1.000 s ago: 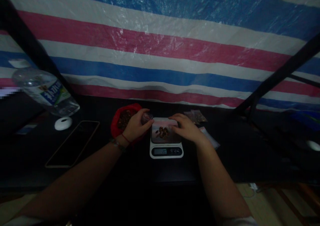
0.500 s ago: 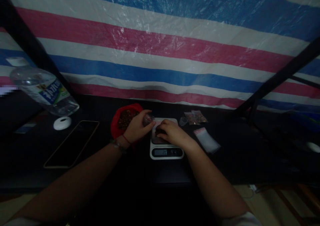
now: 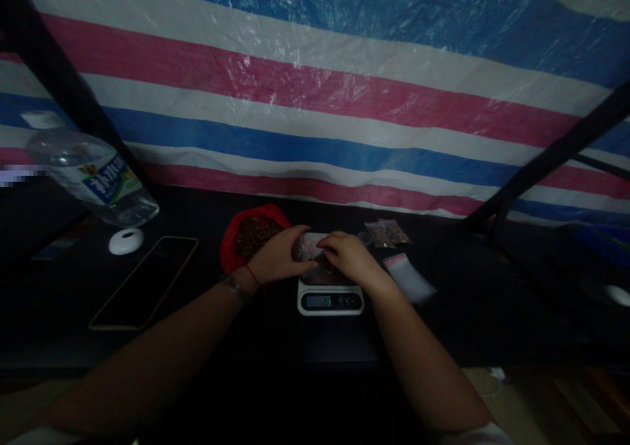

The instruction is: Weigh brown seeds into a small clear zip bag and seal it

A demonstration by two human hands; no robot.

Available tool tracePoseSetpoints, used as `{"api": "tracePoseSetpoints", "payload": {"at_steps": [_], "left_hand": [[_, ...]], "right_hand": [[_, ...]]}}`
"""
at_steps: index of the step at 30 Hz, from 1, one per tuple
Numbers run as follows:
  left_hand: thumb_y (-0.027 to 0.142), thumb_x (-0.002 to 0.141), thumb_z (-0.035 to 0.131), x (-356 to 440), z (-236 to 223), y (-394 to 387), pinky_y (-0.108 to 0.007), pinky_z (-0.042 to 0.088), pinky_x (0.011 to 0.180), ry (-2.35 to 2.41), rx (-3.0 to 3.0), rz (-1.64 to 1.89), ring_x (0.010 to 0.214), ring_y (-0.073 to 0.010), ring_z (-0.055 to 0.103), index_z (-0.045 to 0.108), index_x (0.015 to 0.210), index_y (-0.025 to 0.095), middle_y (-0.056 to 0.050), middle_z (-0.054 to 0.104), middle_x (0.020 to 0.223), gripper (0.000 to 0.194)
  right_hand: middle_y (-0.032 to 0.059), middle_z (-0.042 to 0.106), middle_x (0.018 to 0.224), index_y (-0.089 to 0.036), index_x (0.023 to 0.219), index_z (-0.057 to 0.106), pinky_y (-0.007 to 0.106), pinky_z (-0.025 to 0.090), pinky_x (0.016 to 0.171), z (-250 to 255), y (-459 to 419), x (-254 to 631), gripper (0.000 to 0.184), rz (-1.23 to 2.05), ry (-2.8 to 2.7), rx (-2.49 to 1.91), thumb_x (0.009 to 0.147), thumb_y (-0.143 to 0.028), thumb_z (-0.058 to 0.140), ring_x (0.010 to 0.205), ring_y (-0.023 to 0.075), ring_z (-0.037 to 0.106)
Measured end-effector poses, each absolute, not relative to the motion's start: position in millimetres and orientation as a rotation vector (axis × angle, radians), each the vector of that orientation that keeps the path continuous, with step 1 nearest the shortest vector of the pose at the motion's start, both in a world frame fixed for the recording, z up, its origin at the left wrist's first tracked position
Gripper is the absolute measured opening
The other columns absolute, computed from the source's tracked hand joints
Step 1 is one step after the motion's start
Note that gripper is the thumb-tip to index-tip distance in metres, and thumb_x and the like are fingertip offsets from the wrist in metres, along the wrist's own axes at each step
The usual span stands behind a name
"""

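Observation:
Over the left side of the kitchen scale [image 3: 331, 302], my left hand [image 3: 275, 256] grips a small clear zip bag [image 3: 302, 248] between thumb and fingers. My right hand [image 3: 350, 256] is above the weighing plate, its fingertips pinched together close to the bag's opening. What they hold, if anything, is too small and dark to make out. A few small bits lie on the plate, and the scale's display is lit. Behind my left wrist sits an open red bag [image 3: 227, 243] full of brown dried pieces.
Right of the scale are a small clear cup [image 3: 365, 238], filled zip bags [image 3: 388, 233] and flat zip bags [image 3: 409, 278]. A phone [image 3: 145, 282], a white rounded object [image 3: 126, 241] and a large bottle [image 3: 93, 169] are at left. Striped sheeting [image 3: 315, 130] hangs behind.
My right hand has lifted off the weighing plate toward the bag. My left hand has shifted slightly right and turned the bag, bringing it over the plate.

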State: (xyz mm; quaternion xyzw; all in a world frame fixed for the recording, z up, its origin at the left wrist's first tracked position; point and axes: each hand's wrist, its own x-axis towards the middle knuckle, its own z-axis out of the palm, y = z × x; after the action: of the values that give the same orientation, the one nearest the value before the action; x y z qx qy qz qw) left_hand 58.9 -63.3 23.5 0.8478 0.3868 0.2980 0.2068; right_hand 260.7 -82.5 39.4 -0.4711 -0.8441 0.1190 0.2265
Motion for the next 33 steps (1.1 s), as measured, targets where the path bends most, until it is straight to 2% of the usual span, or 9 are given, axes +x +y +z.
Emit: {"api": "tracePoseSetpoints", "payload": {"at_steps": [8, 14, 18, 27, 30, 33], "left_hand": [[0.031, 0.070, 0.066, 66, 25, -69, -0.038, 0.048, 0.090, 0.990, 2.373, 0.880, 0.103, -0.0249, 0.060, 0.051, 0.120, 0.017, -0.009, 0.063, 0.114, 0.053], [0.023, 0.071, 0.063, 72, 24, -73, -0.035, 0.049, 0.085, 0.939, 2.335, 0.947, 0.097, -0.0223, 0.062, 0.055, 0.110, 0.017, -0.006, 0.064, 0.105, 0.040], [0.023, 0.069, 0.063, 73, 22, -72, -0.035, 0.049, 0.083, 0.947, 2.310, 0.929, 0.094, -0.0225, 0.062, 0.055, 0.108, 0.017, -0.007, 0.064, 0.102, 0.040], [0.022, 0.068, 0.063, 74, 20, -71, -0.034, 0.049, 0.082, 0.927, 2.282, 0.968, 0.093, -0.0216, 0.062, 0.053, 0.108, 0.017, -0.007, 0.063, 0.104, 0.042], [0.021, 0.068, 0.064, 74, 19, -71, -0.033, 0.049, 0.082, 0.933, 2.274, 0.975, 0.093, -0.0211, 0.061, 0.052, 0.110, 0.016, -0.006, 0.063, 0.104, 0.044], [0.026, 0.070, 0.065, 72, 18, -70, -0.033, 0.049, 0.079, 0.991, 2.219, 1.023, 0.090, -0.0206, 0.062, 0.051, 0.114, 0.016, -0.006, 0.063, 0.102, 0.048]], "right_hand": [[0.0034, 0.070, 0.095, -0.023, 0.095, 0.071, 0.030, 0.050, 0.078, 47, -86, 250, 0.020, 0.514, -2.028, -1.141, 0.079, -0.014, 0.062, 0.088, 0.0158, 0.064], [0.0024, 0.069, 0.099, -0.023, 0.104, 0.067, 0.030, 0.050, 0.080, 50, -91, 241, 0.029, 0.651, -1.983, -1.179, 0.077, -0.013, 0.062, 0.088, 0.0153, 0.064], [0.0013, 0.067, 0.092, -0.021, 0.097, 0.064, 0.029, 0.051, 0.077, 55, -93, 238, 0.025, 0.671, -1.967, -1.225, 0.074, -0.014, 0.063, 0.083, 0.0145, 0.063], [0.0020, 0.061, 0.099, -0.022, 0.088, 0.065, 0.030, 0.052, 0.081, 56, -95, 237, 0.018, 0.681, -1.973, -1.079, 0.073, -0.012, 0.062, 0.092, 0.0145, 0.060], [0.0017, 0.062, 0.092, -0.021, 0.080, 0.065, 0.029, 0.051, 0.078, 55, -94, 237, 0.008, 0.610, -1.981, -1.056, 0.074, -0.015, 0.065, 0.088, 0.0147, 0.060], [0.0030, 0.064, 0.090, -0.020, 0.081, 0.065, 0.030, 0.049, 0.079, 55, -89, 244, 0.007, 0.469, -1.950, -1.051, 0.079, -0.015, 0.061, 0.088, 0.0156, 0.060]]}}
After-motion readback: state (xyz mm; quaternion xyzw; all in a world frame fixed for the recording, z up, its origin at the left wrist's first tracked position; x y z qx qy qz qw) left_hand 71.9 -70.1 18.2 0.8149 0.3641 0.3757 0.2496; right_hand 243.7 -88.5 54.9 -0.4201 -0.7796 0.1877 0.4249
